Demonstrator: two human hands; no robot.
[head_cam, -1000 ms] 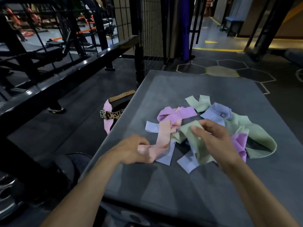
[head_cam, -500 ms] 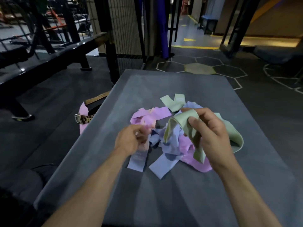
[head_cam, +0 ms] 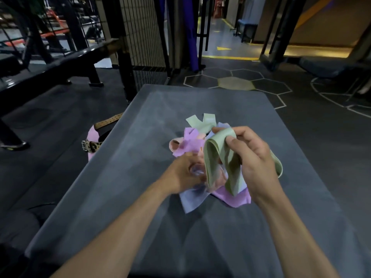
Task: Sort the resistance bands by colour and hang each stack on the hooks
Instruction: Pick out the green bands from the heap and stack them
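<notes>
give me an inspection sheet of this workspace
surface: grey padded bench, bare around the pile
job's things: mixed pile of bands, green, purple, blue, pink, unsorted; no hooks seen
clutter: leopard-print belt hanging off the bench's left edge
grip: right hand pinches a green band, lifted; left hand blurred, in the pile
cables: nothing seen
surroundings: gym floor, black rack, wire fence

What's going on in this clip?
A person is sorting a jumble of resistance bands on a grey padded platform. The right hand holds up a green band; the left hand, blurred, is reaching into the pile. No colours are stacked yet, and no hooks are in view.
</notes>
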